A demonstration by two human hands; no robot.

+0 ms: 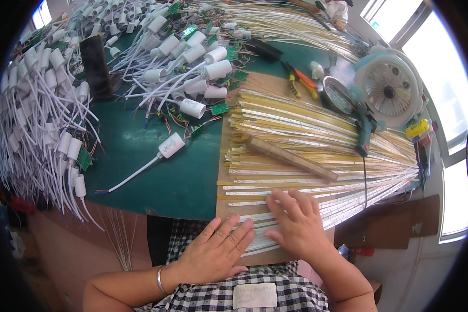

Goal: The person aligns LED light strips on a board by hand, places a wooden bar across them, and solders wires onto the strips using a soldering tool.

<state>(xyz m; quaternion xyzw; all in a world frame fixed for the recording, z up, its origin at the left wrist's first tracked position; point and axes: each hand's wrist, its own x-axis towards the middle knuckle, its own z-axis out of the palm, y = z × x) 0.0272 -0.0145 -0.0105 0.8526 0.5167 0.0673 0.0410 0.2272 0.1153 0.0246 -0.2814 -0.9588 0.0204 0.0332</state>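
Left hand (218,250) and right hand (299,221) lie spread, clenching nothing, over near strips (346,209), seemingly steadying them; wooden bar (293,159) lies across farther strips (296,115), perhaps as weight.

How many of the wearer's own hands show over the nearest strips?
2: the left hand over the left ends of the strips, and the right hand farther right along them. Neither is hidden.

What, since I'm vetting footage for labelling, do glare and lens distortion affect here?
Head view, right: windows blown out to white, edges bending toward the dark rim; head view, centre: silvery strips glint; head view, left: green tabletop reflects softly; head view, bottom: left hand and right hand fairly sharp.
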